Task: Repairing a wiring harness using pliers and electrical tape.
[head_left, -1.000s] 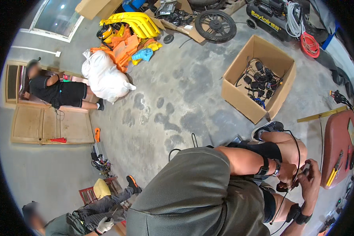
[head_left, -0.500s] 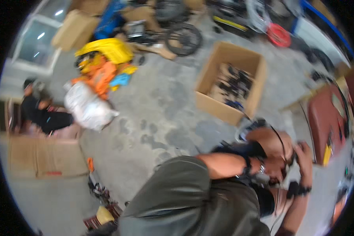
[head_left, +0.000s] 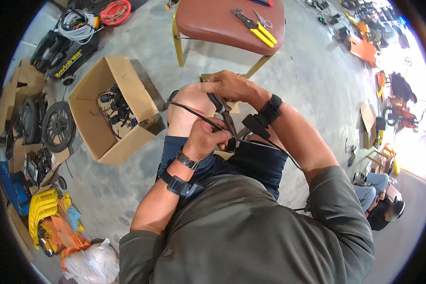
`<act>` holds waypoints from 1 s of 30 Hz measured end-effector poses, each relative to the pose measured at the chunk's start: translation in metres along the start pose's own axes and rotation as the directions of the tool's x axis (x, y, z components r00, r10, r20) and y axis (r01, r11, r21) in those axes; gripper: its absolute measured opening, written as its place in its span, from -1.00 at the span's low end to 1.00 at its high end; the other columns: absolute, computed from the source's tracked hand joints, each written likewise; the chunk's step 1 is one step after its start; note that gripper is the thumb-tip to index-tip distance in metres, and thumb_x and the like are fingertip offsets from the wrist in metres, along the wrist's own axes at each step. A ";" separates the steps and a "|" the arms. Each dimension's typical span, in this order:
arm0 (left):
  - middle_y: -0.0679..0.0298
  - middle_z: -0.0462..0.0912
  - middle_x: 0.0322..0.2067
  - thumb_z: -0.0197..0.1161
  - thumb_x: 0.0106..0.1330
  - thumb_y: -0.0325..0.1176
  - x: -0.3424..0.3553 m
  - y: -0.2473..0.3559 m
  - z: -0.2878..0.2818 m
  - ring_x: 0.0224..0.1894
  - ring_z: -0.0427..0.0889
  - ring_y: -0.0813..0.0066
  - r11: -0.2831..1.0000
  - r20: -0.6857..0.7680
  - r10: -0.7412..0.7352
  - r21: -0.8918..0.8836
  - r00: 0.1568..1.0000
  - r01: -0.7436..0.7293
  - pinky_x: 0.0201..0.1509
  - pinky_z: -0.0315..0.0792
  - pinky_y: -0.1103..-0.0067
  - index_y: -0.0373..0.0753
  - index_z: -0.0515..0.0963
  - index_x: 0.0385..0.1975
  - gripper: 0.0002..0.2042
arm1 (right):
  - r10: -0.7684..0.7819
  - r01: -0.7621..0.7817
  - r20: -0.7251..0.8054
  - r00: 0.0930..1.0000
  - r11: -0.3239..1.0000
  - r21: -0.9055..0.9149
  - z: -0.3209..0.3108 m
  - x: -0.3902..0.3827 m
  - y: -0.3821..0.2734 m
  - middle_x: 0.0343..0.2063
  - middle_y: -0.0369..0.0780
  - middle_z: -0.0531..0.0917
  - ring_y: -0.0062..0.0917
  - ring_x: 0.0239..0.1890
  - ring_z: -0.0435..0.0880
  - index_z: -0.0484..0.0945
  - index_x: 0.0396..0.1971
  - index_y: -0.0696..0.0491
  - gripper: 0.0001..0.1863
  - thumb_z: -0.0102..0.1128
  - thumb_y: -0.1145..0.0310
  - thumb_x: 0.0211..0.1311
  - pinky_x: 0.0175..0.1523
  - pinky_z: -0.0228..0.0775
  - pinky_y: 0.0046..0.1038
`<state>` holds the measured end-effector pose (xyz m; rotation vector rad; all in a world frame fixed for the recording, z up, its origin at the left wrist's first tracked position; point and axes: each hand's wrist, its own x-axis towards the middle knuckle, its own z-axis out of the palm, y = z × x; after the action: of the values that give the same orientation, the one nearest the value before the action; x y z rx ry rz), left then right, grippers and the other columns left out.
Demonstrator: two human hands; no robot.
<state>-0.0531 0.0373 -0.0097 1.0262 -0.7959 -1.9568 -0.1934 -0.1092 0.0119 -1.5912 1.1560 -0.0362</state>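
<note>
Standing open at upper left, a cardboard box (head_left: 135, 85) holds tangled dark parts (head_left: 118, 105); a red-brown seat (head_left: 208, 21) at top centre carries yellow-handled cutters (head_left: 258, 33). Mid-frame, the right hand (head_left: 234, 89) is curled around dark pliers (head_left: 226, 118), probably rigid and fairly weighty, best held well back on the handles. Just below, the left hand (head_left: 204, 141) pinches a black cable (head_left: 189, 110), likely light, springy and easily nicked, best held close beside the pliers' tips; whether the jaws bite it I cannot tell.

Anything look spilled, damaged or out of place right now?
No visible spill or damage. One mild oddity: yellow-handled cutters lie on a red-brown padded seat, an unusual spot for tools. The right hand holds pliers and the left hand a black cable.
</note>
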 end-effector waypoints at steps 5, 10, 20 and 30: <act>0.26 0.63 -0.57 0.28 0.24 -0.52 0.001 0.002 0.005 -0.59 0.56 0.60 0.998 -0.049 0.051 -0.025 0.998 -0.053 -0.51 0.44 0.66 -0.40 0.60 -0.39 -0.93 | -0.048 0.057 -0.066 0.997 0.987 0.152 -0.002 -0.015 0.005 -0.74 -0.35 0.39 -0.66 -0.68 0.30 0.57 -0.61 0.15 -0.40 0.22 -0.18 0.18 -0.60 0.07 -0.48; 0.29 0.62 -0.57 0.28 0.26 -0.51 -0.001 0.003 0.010 -0.58 0.55 0.62 0.987 -0.051 0.111 0.122 0.993 -0.104 -0.49 0.43 0.67 -0.40 0.60 -0.38 -0.93 | 0.278 -0.263 -0.057 0.959 0.946 0.191 0.011 -0.007 0.047 -0.77 -0.37 0.38 -0.68 -0.76 0.26 0.62 -0.55 0.09 -0.40 0.20 -0.25 0.17 -0.66 -0.03 -0.49; 0.22 0.66 -0.51 0.33 0.24 -0.54 0.002 -0.002 0.002 -0.54 0.62 0.50 0.992 -0.036 0.120 0.049 0.992 -0.118 -0.45 0.51 0.60 -0.40 0.57 -0.24 -0.86 | 0.231 -0.133 -0.076 0.970 0.765 0.630 0.003 -0.048 0.073 -0.70 -0.38 0.41 -0.75 -0.76 0.23 0.55 -0.49 0.04 -0.44 0.16 -0.24 0.26 -0.68 -0.05 -0.61; 0.13 0.65 -0.50 0.27 0.28 -0.50 -0.001 -0.005 -0.010 -0.49 0.66 0.36 0.992 0.027 0.040 -0.118 0.999 -0.037 -0.39 0.56 0.49 -0.41 0.59 -0.18 -0.83 | 0.143 0.325 -0.396 0.907 0.362 0.874 -0.014 -0.090 0.081 -0.50 -0.37 0.50 -0.74 -0.60 0.35 0.58 -0.27 0.03 -0.72 0.05 0.14 0.49 -0.55 0.18 -0.66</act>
<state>-0.0459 0.0389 -0.0185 0.9081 -0.7017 -1.9654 -0.3003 -0.0509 0.0022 -0.5548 1.0154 -1.0152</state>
